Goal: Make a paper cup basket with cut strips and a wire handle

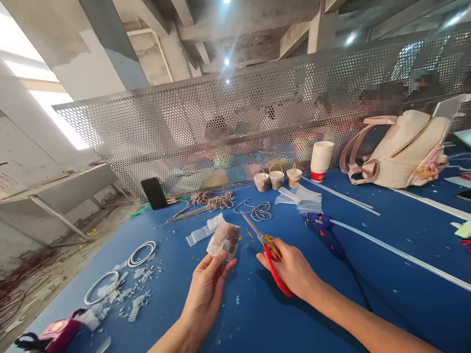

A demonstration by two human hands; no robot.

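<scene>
My left hand holds a small paper cup wrapped in brownish cord, lifted a little above the blue table, with a ribbed white strip trailing off its left side. My right hand grips red-handled scissors, whose blades point up and left, close to the cup's right side. The blades look nearly shut.
A blue glue gun lies right of the scissors. Three small woven baskets, a stack of paper cups and a pink bag stand by the perforated metal screen. A black phone, cord bundles, white rings and scraps lie left.
</scene>
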